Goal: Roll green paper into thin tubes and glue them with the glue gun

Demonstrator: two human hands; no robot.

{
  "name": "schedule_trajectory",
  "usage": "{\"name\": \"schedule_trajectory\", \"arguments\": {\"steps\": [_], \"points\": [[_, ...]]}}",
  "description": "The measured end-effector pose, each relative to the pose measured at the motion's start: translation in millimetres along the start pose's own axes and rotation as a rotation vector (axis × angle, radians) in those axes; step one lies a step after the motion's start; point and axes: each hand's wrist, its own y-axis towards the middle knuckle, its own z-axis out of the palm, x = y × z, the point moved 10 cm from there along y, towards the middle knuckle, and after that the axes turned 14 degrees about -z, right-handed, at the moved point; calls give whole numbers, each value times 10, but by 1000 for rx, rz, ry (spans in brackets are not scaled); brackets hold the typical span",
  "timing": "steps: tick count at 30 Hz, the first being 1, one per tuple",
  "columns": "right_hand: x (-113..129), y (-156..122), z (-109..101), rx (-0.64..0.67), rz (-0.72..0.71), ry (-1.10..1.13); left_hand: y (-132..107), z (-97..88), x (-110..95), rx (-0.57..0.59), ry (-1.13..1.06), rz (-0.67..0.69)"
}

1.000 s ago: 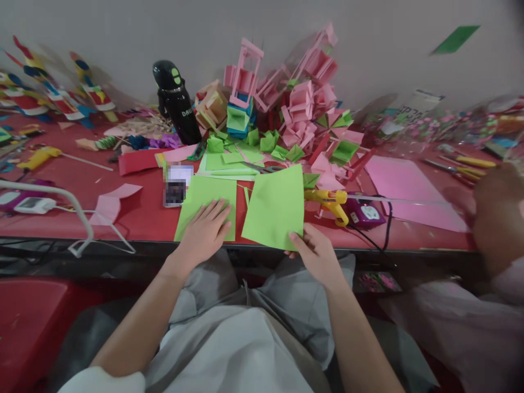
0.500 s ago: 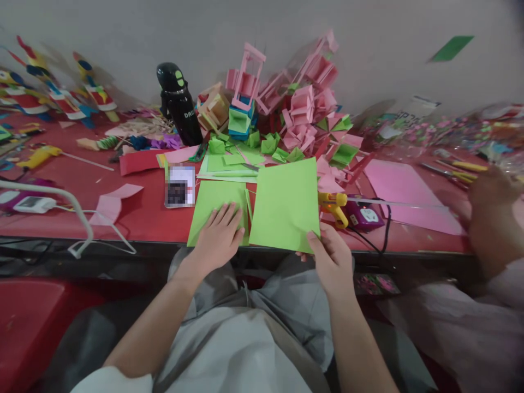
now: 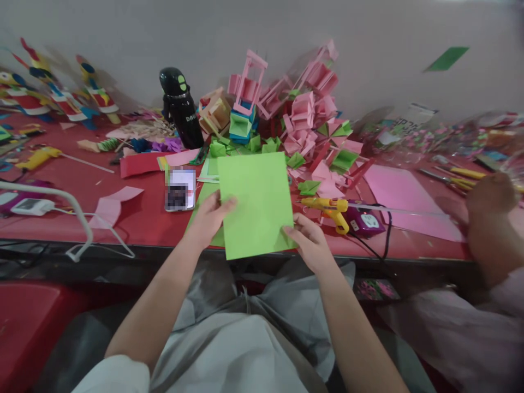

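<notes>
A bright green sheet of paper (image 3: 257, 204) is held up over the table's front edge, in front of my body. My left hand (image 3: 213, 215) grips its left side, thumb on the front face and the other fingers behind. At the lower right corner, my right hand (image 3: 307, 237) pinches the sheet between thumb and fingers. Partly hidden beneath it, another green sheet (image 3: 195, 219) lies on the table. A yellow glue gun (image 3: 333, 207) rests to the right of the held sheet. Left of my left hand lies a phone (image 3: 180, 188) with a blurred screen.
Behind the sheet are folded pink paper pieces (image 3: 303, 109) and a black bottle (image 3: 182, 112). A pink sheet (image 3: 409, 202) lies to the right on the red table (image 3: 151, 226). Another person's hand (image 3: 493, 202) is at the far right. A white wire stand (image 3: 77, 213) stands left.
The held green sheet has moved left, over the sheet lying on the table. My left hand has lifted from that lower sheet and taken the held one's left edge. The glue gun is more exposed.
</notes>
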Motion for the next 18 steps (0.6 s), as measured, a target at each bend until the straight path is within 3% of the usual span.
{"name": "schedule_trajectory", "arguments": {"steps": [4,8,11,14,18], "points": [[-43,256,115,42,7,137,150,-65,-151,-30,54,-3],[-41,667,192,4,-16,247,331,24,-183,157,82,-72],[-67,889,232,3,-41,226,462,-33,-187,166,76,-77],[-147,947,247,21,-35,164,557,-116,-154,132,52,-77],[-124,892,265,67,-101,117,600,-109,-52,183,36,-98]]}}
